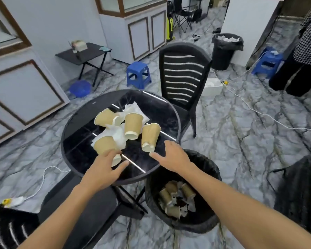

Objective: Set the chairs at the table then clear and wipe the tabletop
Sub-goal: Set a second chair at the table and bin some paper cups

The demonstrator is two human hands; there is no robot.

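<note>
A round black glass table (79, 141) carries several tan paper cups and crumpled white napkins (119, 135). My left hand (102, 171) reaches over the near rim, its fingers and thumb spread around the mouth of the nearest cup (104, 145), which lies on its side. My right hand (174, 155) hovers open at the table's right edge, its thumb just below a tilted cup (150, 136). One black slatted chair (183, 74) stands at the far side of the table. A second chair's seat (90, 203) is tucked under the near side.
A bin with a black liner (210, 169) stands by the table under my right arm, with cups and paper inside. Two blue stools (138, 74) (267, 62), a second full bin (224, 51), a folding side table (86, 53), floor cables (255, 108) and a standing person (303, 51) are around.
</note>
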